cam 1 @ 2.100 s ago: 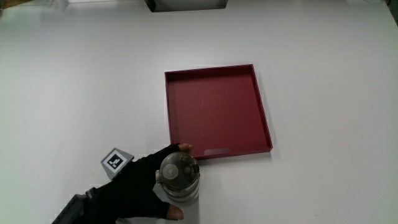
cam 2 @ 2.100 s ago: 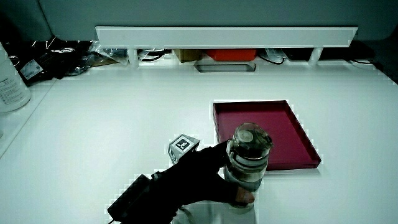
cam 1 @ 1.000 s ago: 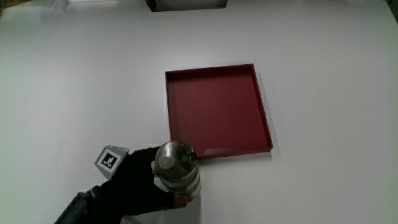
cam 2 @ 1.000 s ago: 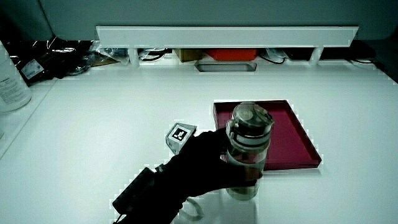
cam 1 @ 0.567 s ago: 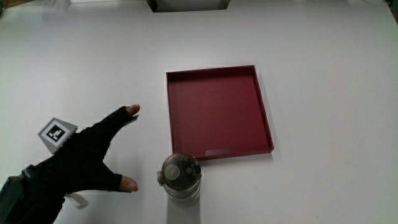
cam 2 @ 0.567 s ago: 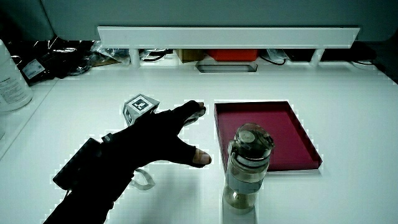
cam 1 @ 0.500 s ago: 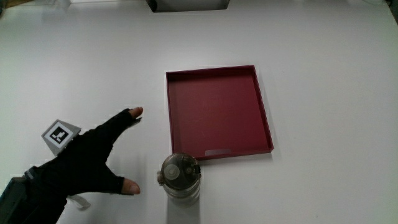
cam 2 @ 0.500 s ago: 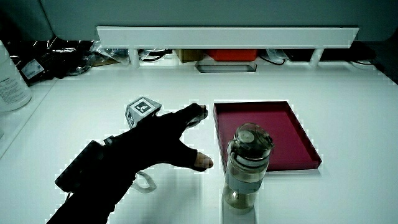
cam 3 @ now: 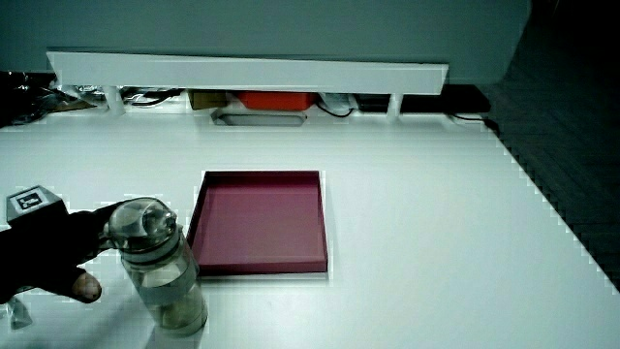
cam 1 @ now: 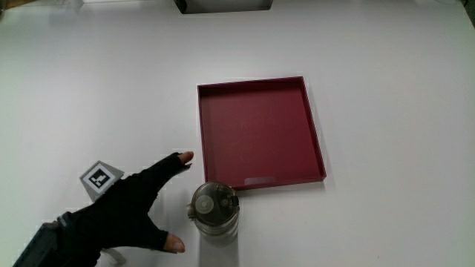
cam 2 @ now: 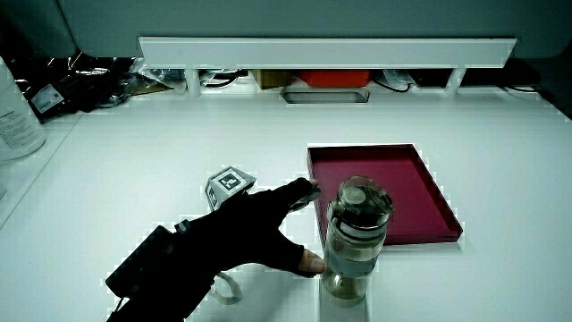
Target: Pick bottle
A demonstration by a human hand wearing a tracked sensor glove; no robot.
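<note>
A clear bottle [cam 1: 215,213] with a grey lid stands upright on the white table, just nearer to the person than the dark red tray [cam 1: 312,119]. Both side views show the bottle [cam 2: 356,241] [cam 3: 160,267] standing free. The hand [cam 1: 137,204] in its black glove lies beside the bottle, fingers spread, thumb and forefinger reaching toward it with a small gap in the main view. In a side view the hand's [cam 2: 250,234] thumb tip sits right at the bottle's side. The hand [cam 3: 44,254] holds nothing.
The red tray [cam 2: 427,183] is shallow and holds nothing. A low white partition [cam 2: 326,49] with cables and an orange object under it runs along the table's edge farthest from the person. A white container [cam 2: 16,116] stands at the table's side edge.
The hand held the bottle lifted a second ago, set it down and drew away with fingers spread. It has now moved back toward the bottle, still open.
</note>
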